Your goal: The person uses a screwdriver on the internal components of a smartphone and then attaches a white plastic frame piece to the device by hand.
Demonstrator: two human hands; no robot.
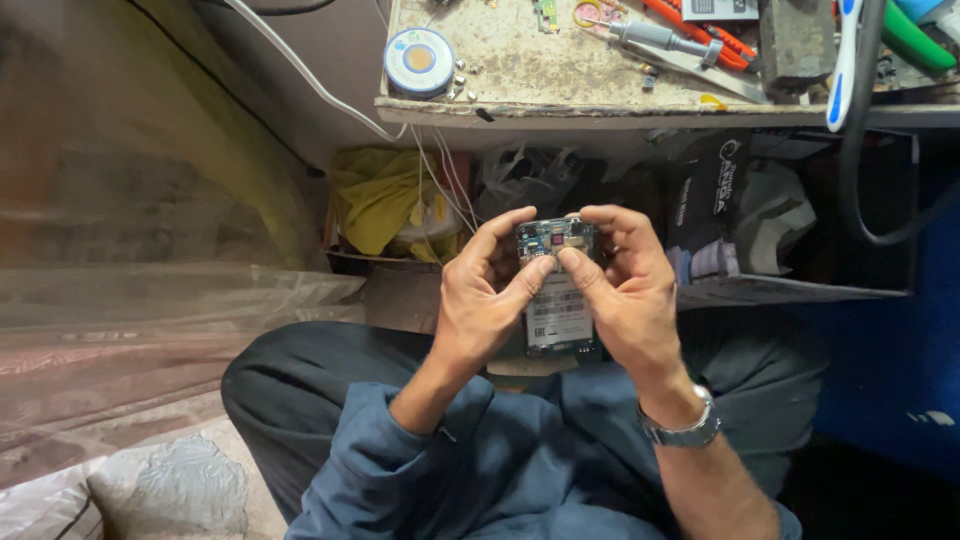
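Clearly both hands, left hand (485, 300) and right hand (625, 295), clamp an opened phone (557, 285) by its edges; light, rigid, its exposed circuit board looks fragile.

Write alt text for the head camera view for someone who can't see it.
Two bare hands, left hand and right hand, hold an opened mobile phone over the person's lap, both thumbs pressing near its exposed circuit board. Above is a worn workbench with a round solder wick spool, red-handled pliers and other tools. A metal wristwatch sits on the right wrist.
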